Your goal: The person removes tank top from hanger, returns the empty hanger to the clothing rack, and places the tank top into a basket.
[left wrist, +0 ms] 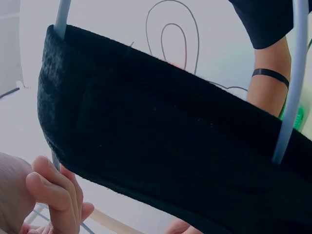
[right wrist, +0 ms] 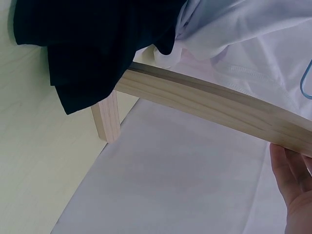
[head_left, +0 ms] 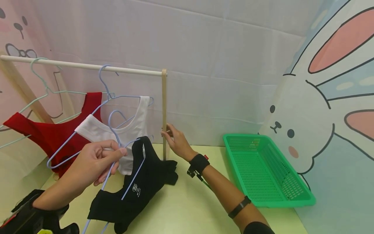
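A black top (head_left: 146,172) with small white print hangs on a light blue hanger (head_left: 114,130). My left hand (head_left: 100,157) grips that hanger just below its hook, in front of the rack. Black fabric (left wrist: 161,117) fills much of the left wrist view, with the left hand's curled fingers (left wrist: 56,192) beside it. My right hand (head_left: 176,141) holds the clothes rack's wooden post (head_left: 164,107), thumb across its front. In the right wrist view, fingers (right wrist: 287,170) meet the post's edge; the thumb is hidden there.
On the rack's rail (head_left: 79,66) hang a white top (head_left: 131,133) on a blue hanger and a red top (head_left: 64,136) on a green hanger. A green plastic basket (head_left: 233,169) stands at the right of the pale table (head_left: 198,201). Fabric walls enclose the back and sides.
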{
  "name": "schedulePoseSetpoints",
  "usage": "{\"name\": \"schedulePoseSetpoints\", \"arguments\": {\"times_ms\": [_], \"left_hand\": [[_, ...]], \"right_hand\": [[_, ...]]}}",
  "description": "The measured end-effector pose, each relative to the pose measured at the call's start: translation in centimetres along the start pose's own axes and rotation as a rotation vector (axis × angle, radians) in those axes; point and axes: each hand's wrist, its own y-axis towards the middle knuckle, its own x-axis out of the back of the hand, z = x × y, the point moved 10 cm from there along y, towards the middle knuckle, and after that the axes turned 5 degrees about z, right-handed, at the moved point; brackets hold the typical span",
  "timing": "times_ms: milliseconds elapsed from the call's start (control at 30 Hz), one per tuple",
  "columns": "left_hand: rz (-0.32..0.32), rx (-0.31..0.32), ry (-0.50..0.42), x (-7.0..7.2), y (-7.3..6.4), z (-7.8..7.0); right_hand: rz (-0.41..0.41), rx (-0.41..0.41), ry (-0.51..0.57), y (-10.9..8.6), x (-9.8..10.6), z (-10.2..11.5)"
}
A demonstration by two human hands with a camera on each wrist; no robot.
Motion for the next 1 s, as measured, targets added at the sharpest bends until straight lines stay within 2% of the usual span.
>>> {"name": "schedulePoseSetpoints", "arguments": {"times_ms": [367,733,867,933,1000], "left_hand": [[-0.023,0.034,-0.003,-0.7,-0.7,1.1],[-0.016,0.072,-0.024,-1.2,-0.9,2.4],[-0.007,0.07,-0.027,-1.6,-1.2,2.5],[-0.008,0.069,-0.03,-1.7,-1.3,2.6],[-0.01,0.069,-0.032,-1.7,-1.4,2.6]], "right_hand": [[0.007,-0.01,0.011,0.0,-0.1,0.1],[0.041,-0.06,-0.022,0.3,0.1,0.1],[-0.024,-0.043,-0.044,0.1,0.8,0.6],[-0.107,-0.003,-0.056,-0.1,1.5,1.2],[-0.225,0.048,-0.065,-0.5,2.4,2.1]]}}
